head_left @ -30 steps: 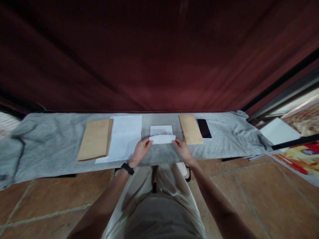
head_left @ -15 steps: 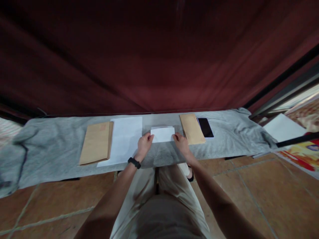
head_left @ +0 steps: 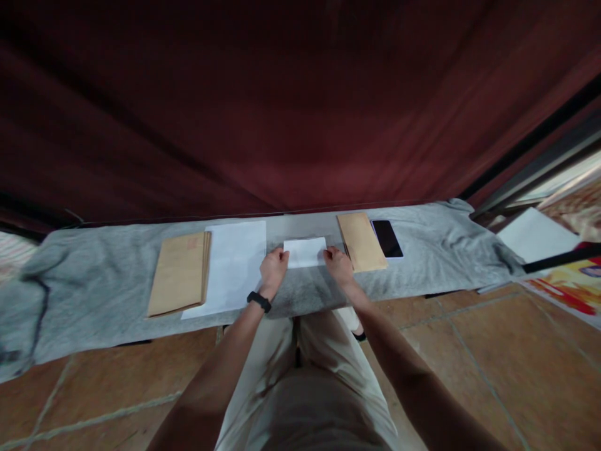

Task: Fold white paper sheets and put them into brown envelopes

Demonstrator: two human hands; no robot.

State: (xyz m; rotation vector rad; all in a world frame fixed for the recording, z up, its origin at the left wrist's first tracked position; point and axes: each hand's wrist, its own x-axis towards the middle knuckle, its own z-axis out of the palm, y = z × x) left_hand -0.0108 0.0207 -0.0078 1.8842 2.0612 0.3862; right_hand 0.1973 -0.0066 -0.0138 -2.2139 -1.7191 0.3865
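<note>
A small folded white paper (head_left: 305, 252) lies flat on the grey cloth (head_left: 94, 282) that covers a long narrow table. My left hand (head_left: 273, 268), with a black band on its wrist, pinches the paper's left edge. My right hand (head_left: 339, 265) presses the paper's right edge. Both hands rest on the cloth at the paper's near corners.
A stack of brown envelopes (head_left: 179, 272) and a sheet of white paper (head_left: 231, 265) lie to the left. One brown envelope (head_left: 360, 241) and a dark phone (head_left: 387, 238) lie to the right. A dark red curtain (head_left: 282, 106) hangs behind. More papers (head_left: 535, 235) sit at far right.
The near flap of the white paper has been folded over away from me and now lies flat. Both hands moved forward with it and now hold its edges down.
</note>
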